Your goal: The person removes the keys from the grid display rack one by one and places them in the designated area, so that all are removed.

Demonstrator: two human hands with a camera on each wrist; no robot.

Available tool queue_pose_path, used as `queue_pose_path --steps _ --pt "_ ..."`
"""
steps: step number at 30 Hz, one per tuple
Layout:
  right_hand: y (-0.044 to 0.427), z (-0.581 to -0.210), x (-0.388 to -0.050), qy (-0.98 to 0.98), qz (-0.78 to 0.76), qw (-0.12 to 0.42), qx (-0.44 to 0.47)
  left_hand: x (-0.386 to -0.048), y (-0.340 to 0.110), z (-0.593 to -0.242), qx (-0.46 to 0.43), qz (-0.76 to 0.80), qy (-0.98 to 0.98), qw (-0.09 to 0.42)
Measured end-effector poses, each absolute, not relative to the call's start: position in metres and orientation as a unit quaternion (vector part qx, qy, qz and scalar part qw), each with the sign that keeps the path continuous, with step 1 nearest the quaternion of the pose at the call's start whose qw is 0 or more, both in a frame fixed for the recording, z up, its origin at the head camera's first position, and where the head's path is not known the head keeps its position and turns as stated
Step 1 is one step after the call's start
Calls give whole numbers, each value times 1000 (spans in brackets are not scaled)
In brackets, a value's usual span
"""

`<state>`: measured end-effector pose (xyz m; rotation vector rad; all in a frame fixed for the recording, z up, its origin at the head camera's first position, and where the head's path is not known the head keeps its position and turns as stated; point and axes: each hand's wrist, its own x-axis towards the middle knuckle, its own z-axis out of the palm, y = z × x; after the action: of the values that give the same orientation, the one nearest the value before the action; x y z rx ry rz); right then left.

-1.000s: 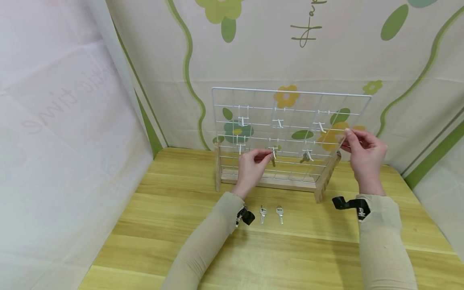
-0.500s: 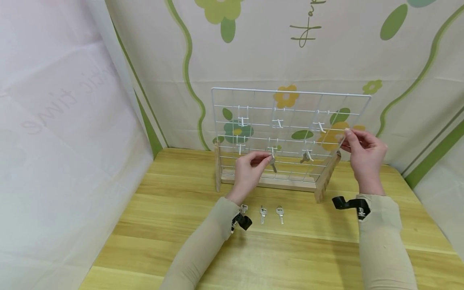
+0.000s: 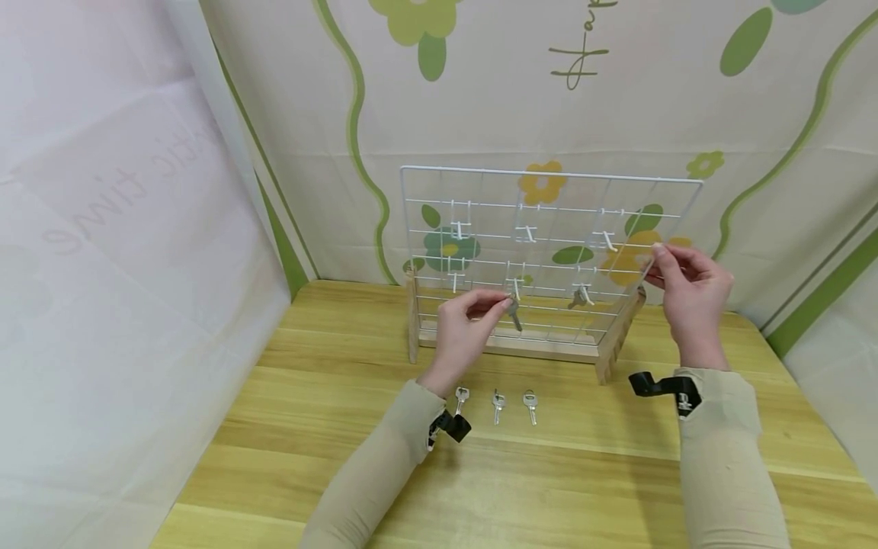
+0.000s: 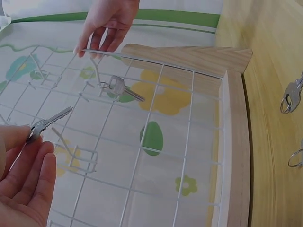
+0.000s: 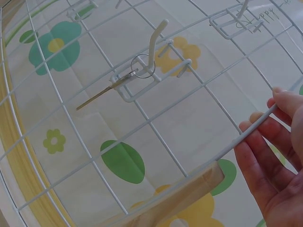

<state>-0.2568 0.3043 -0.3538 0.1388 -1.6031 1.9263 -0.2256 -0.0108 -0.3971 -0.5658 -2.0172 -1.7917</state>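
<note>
My left hand (image 3: 461,335) pinches a silver key (image 3: 515,316) between thumb and fingertips, just in front of the lower middle hook (image 3: 517,288) of a white wire grid rack (image 3: 549,173). In the left wrist view, the key's blade (image 4: 57,116) points away from the fingers, which cover part of its head. My right hand (image 3: 693,293) grips the rack's right edge wire. Another key (image 4: 118,86) hangs by its ring on the lower right hook (image 5: 155,42), close to that hand.
Three keys, the left (image 3: 463,395), the middle (image 3: 498,406) and the right (image 3: 530,406), lie in a row on the wooden table (image 3: 583,480). A wooden base (image 3: 507,345) supports the rack. Behind it hangs a flowered cloth (image 3: 480,114). The other hooks bear no keys.
My left hand has drawn slightly left and down from the lower middle hook, the key still pinched. The leftmost table key has come into sight beside the wrist. My right hand stays put.
</note>
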Motion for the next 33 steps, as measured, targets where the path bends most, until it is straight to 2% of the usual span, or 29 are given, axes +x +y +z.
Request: queue_pose_path --steps 8,18,33 --pt "305 -354 -256 -609 729 308 48 -212 -18 -399 -224 -635 -717 183" --pt "304 -354 -257 -606 732 309 49 -200 -16 -425 -230 -620 -741 114" --pt "305 -353 -256 -625 716 309 45 -203 14 -467 -222 -596 -772 -6"
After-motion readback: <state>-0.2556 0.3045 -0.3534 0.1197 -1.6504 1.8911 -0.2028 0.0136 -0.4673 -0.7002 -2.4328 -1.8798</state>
